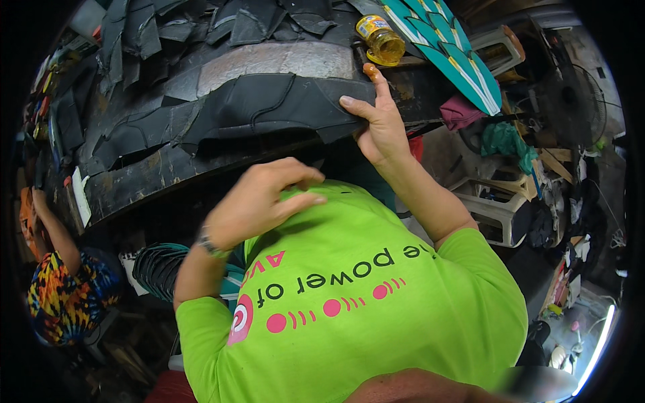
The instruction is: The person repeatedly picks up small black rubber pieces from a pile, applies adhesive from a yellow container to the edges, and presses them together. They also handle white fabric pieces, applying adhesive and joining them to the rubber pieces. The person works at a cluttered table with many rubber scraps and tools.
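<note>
A black piece [275, 104] lies along the near edge of the bench [127, 191], its right end under my right thumb. On my right hand [383, 131] the index finger points up, its tip coated in amber paste [370, 71] (the other fingers are hidden; I cannot tell whether they pinch from below). My left hand [265, 195] hangs before my shirt [376, 269], slightly blurred, fingers loosely bent around nothing.

Should that loaded fingertip dip, paste could smear the black surface; should the thumb let up, the piece might slide lapward. The open jar [386, 46] stands near the finger, where a careless knock could tip it.

Beyond, scraps [255, 20] crowd the far side, teal sheets [457, 57] hem in the jar, and a co-worker [74, 289] sits off to the left.
</note>
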